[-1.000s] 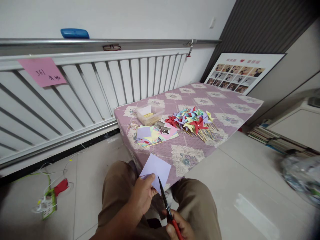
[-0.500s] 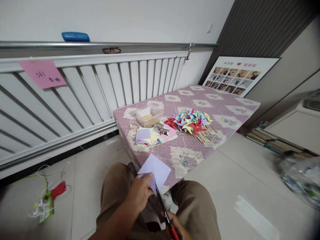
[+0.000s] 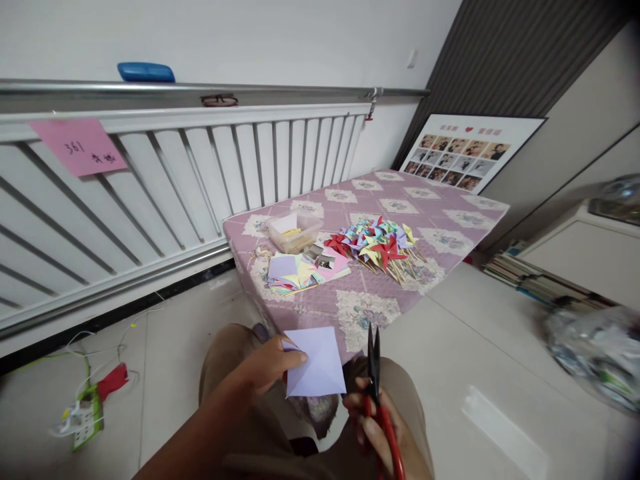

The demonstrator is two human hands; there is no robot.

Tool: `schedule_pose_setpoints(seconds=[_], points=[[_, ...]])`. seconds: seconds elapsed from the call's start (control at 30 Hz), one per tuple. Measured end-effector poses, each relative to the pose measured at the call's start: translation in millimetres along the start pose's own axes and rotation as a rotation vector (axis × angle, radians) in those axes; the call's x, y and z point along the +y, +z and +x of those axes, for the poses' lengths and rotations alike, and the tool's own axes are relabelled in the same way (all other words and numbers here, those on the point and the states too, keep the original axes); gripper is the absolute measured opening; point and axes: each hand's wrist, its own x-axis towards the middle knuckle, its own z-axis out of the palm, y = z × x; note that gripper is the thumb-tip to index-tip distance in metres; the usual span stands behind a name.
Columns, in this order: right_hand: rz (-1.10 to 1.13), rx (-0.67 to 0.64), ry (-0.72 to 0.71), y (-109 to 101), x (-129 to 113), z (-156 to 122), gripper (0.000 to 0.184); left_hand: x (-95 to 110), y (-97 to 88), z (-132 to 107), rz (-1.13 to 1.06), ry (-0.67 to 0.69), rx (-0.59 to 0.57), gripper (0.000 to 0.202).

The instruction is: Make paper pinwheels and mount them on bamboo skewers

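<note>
A square of lilac paper (image 3: 320,363) with crease lines is pinched at its left edge by my left hand (image 3: 277,363). My right hand (image 3: 377,427) holds red-handled scissors (image 3: 374,373) upright, the dark blades slightly parted and clear of the paper. Both hands are above my lap, at the near edge of the cloth-covered table (image 3: 310,310). Farther back on the cloth lies a stack of coloured paper sheets (image 3: 283,267). Right of it, a pile of paper pinwheels (image 3: 377,243) on thin sticks spreads out.
Behind the paper stack stands a clear plastic box (image 3: 296,230) with thin sticks inside. A white radiator (image 3: 280,160) runs along the wall. On the floor at left are a power strip (image 3: 87,423) and cables. Books (image 3: 525,280) and a plastic bag (image 3: 595,353) are at right.
The scissors have come away from the paper, moving right and up with my right hand. My left hand has turned the lilac sheet, so its sides now sit nearly level.
</note>
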Motion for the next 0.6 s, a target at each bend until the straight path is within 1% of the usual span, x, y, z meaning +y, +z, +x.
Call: schedule_pose_setpoints(seconds=[0.1, 0.17, 0.23, 0.3, 0.37, 0.47, 0.53, 0.6], points=[[0.142, -0.044, 0.018, 16.2, -10.2, 8.2, 0.062, 9.5, 0.6, 1.3, 0.190, -0.023, -0.111, 0.012], [0.180, -0.028, 0.040, 27.3, -18.7, 12.0, 0.056, 14.3, 0.8, 3.0, 0.269, -0.020, -0.183, 0.017], [0.205, -0.062, 0.048, 36.8, -26.5, 14.7, 0.054, 15.6, 1.0, 5.1, 0.355, -0.017, -0.249, 0.022], [0.232, -0.089, 0.059, 43.6, -31.2, 16.3, 0.057, 12.8, 1.4, 7.2, 0.372, -0.031, -0.264, 0.023], [0.246, -0.062, 0.069, 47.7, -32.2, 16.9, 0.056, 6.2, 2.3, 8.5, 0.291, -0.067, -0.235, 0.024], [0.256, -0.012, 0.030, 49.7, -28.5, 16.6, 0.046, -7.9, 4.0, 7.8, 0.007, -0.083, -0.187, 0.031], [0.250, 0.013, -0.009, 49.1, -24.1, 17.4, 0.043, -18.2, 5.8, 5.0, -0.172, -0.045, -0.200, 0.040], [0.241, 0.044, -0.030, 47.5, -18.7, 19.7, 0.040, -28.2, 9.3, 0.5, -0.292, -0.024, -0.251, 0.050]])
